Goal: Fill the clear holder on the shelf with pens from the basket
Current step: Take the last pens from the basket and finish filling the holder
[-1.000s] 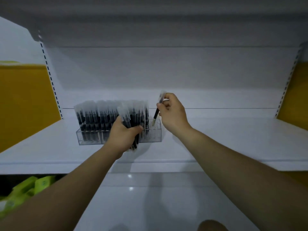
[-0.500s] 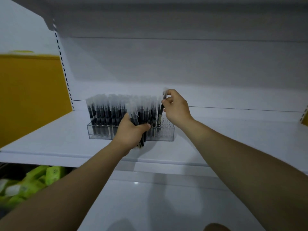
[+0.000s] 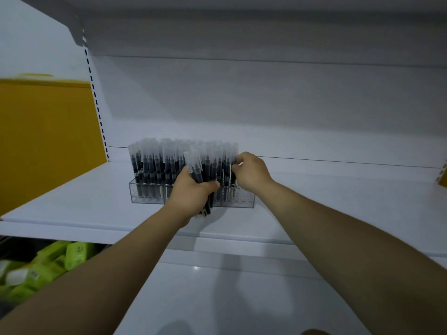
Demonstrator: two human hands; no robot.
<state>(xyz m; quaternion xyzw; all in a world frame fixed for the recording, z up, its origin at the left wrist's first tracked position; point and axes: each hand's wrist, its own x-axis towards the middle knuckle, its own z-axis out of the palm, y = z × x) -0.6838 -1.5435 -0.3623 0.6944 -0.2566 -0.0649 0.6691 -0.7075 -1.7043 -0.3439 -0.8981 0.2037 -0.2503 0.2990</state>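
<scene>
A clear holder (image 3: 245,200) stands on the white shelf (image 3: 338,201), packed from its left end with several upright black pens (image 3: 154,168) with frosted caps. Only its right end shows open holes. My left hand (image 3: 191,194) grips a bundle of pens (image 3: 197,169) in front of the holder's middle. My right hand (image 3: 252,174) pinches a single pen (image 3: 233,175) standing in the holder at the right edge of the filled rows. The basket is out of view.
A yellow panel (image 3: 46,141) closes the shelf's left side, and a slotted upright (image 3: 95,100) runs beside it. Green packages (image 3: 58,257) lie on the lower level at bottom left. Another shelf board (image 3: 242,25) hangs overhead.
My right hand has lowered the single pen from above the holder's right end down into the holder. My left hand keeps its bundle. The view has shifted so the holder appears further right.
</scene>
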